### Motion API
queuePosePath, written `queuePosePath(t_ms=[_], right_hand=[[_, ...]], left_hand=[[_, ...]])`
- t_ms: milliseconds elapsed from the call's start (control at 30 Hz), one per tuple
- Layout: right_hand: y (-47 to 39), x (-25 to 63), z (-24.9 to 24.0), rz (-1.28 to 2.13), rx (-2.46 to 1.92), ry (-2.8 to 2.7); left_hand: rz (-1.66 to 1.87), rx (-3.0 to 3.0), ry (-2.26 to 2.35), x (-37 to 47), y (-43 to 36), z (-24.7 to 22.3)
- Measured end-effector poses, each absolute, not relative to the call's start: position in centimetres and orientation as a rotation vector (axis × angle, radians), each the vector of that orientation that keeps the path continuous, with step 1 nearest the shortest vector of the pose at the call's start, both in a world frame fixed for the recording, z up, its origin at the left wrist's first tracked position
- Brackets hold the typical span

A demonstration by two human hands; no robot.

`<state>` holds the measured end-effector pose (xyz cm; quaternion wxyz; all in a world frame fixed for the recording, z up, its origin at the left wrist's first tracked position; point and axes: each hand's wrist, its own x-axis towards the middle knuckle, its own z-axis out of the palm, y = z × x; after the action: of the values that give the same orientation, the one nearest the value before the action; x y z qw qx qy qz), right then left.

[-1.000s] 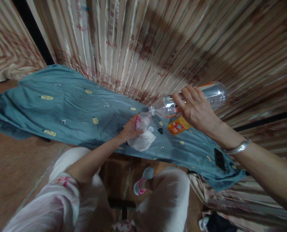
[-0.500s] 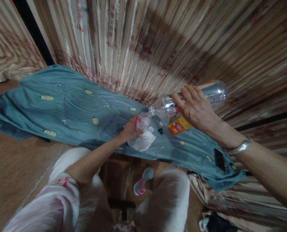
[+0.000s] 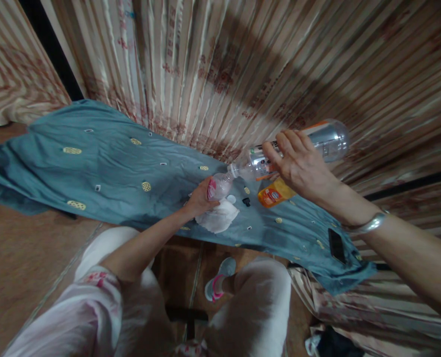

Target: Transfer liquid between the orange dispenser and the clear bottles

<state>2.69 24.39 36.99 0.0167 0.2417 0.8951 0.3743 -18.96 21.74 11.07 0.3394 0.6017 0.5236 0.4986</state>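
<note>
My right hand [image 3: 298,161] is wrapped round a large clear bottle [image 3: 332,141] with an orange and silver label, tilted with its neck down to the left. Its mouth meets the mouth of a small clear bottle [image 3: 222,184] with a pink label, which my left hand [image 3: 201,197] grips. Below the small bottle lies a crumpled white cloth [image 3: 218,217], with a round white cap [image 3: 231,199] beside it. A small black cap [image 3: 246,202] and an orange-yellow bottle [image 3: 272,195] rest on the table to the right.
A blue-green cloth with pineapple prints [image 3: 116,168] covers the narrow table. A black phone [image 3: 337,245] lies near its right end. Behind the table hangs a striped curtain [image 3: 191,74]. My knees are close to the front edge.
The far end of the large bottle has risen very slightly. Both hands keep their grip, and nothing else has visibly moved.
</note>
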Motion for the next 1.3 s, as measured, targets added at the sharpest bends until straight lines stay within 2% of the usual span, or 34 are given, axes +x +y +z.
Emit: queuePosePath(t_ms=[500, 800, 1300], right_hand=[[24.8, 2.4, 37.0, 1.169, 0.74, 2.824], [24.5, 1.8, 37.4, 1.423, 0.67, 2.634], [24.5, 1.2, 37.9, 1.418, 0.65, 2.576]], left_hand=[[1.324, 1.554, 1.383, -19.0, 21.9, 10.6], [1.273, 1.546, 1.378, -18.9, 21.8, 10.9], [1.292, 1.555, 1.384, -18.9, 22.0, 10.4]])
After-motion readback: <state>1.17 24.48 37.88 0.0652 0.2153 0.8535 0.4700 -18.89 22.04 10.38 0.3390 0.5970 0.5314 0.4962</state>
